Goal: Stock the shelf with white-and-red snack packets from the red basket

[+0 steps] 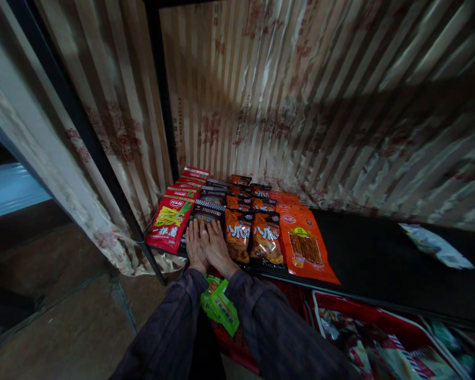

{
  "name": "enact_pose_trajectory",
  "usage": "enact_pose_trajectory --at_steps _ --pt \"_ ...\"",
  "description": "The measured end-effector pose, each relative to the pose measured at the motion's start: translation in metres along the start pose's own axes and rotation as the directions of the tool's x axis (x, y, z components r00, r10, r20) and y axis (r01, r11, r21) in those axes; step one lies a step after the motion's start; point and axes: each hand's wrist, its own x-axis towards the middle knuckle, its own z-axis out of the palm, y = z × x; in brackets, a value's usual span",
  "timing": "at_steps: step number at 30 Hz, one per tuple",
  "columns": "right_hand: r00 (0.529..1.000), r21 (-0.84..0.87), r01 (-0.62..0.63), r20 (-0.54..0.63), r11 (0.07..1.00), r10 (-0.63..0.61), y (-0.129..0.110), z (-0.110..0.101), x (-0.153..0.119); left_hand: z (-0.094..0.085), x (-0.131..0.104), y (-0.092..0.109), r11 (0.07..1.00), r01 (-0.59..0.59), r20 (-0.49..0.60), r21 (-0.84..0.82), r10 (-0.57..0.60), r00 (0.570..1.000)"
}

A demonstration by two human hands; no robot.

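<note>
My left hand and my right hand lie flat, side by side, on the front dark snack bag of a row on the black shelf. Their fingers are stretched out and hide the lower part of that bag. Left of them a row of red snack bags overlaps toward the back. Just right of my hands stand two rows of orange-and-black snack bags. Beyond these is a row of flat orange snack packs.
A lone pale packet lies on the black shelf at right. Below are a red basket of packets and green snack bags under my forearms. A striped curtain hangs behind; a black metal post stands at left.
</note>
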Motion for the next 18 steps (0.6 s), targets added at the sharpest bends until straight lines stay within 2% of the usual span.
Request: enact_pose_trajectory --at_steps 5,9,13,18 --pt "0.999 0.02 -0.029 -0.014 0.999 0.029 0.016 0.007 -0.002 0.001 0.001 -0.002 0.994 0.015 -0.01 -0.112 -0.017 1.0" --pt "0.999 0.018 -0.035 -0.003 0.999 0.035 0.018 0.005 -0.004 -0.002 0.005 -0.001 0.998 0.026 0.005 -0.06 -0.026 1.0" --pt "0.998 0.017 -0.057 0.005 0.998 0.057 0.019 -0.002 -0.007 -0.005 0.007 0.005 1.0 -0.009 -0.038 -0.011 0.009 0.999" --pt "0.999 0.029 -0.011 -0.031 1.0 0.012 0.018 -0.013 -0.012 -0.003 0.005 0.022 0.981 -0.073 -0.081 -0.178 0.059 0.995"
